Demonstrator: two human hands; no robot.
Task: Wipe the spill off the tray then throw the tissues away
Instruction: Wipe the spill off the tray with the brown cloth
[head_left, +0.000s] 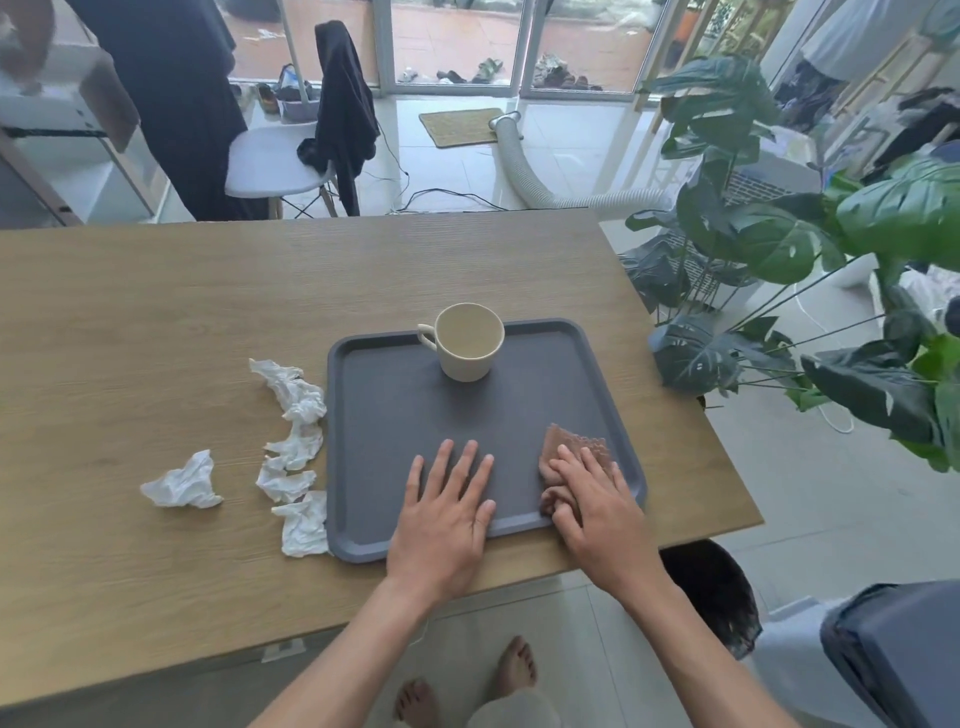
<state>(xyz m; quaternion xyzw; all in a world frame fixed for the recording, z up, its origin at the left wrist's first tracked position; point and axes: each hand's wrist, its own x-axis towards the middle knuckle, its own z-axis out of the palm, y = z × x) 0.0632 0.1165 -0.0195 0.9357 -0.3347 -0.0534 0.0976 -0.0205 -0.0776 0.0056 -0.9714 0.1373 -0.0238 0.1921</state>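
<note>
The wide wood-grain bench (156, 312) carries a dark grey rounded-square plastic tray (395, 415), set toward its right near corner. Most of the tray floor looks dull and dry, with no puddle I can make out, so the wiping appears close to finished; only the corner at about four o'clock on the tray is being worked. The throwing-away has not begun: a straggling line of crumpled white tissues (296, 452) lies on the bench just beside the tray's nine o'clock edge, with one more white wad (182, 480) farther out at nine o'clock. A dark bin with a black liner (711, 587) stands on the floor below the bench's near right corner, at roughly five o'clock from the tray, the likely destination. A cream ceramic mug (470, 340) stands upright at the tray's twelve o'clock, well apart from both hands. The left hand (447, 509) lies flat at six o'clock on the tray, fingers spread, its grip apart and holding nothing, seemingly steadying the tray. The right hand (597, 504) presses down on a brown-stained, soaked tissue (571, 447), fingers curled over it with the wad showing past the fingertips toward twelve o'clock.
</note>
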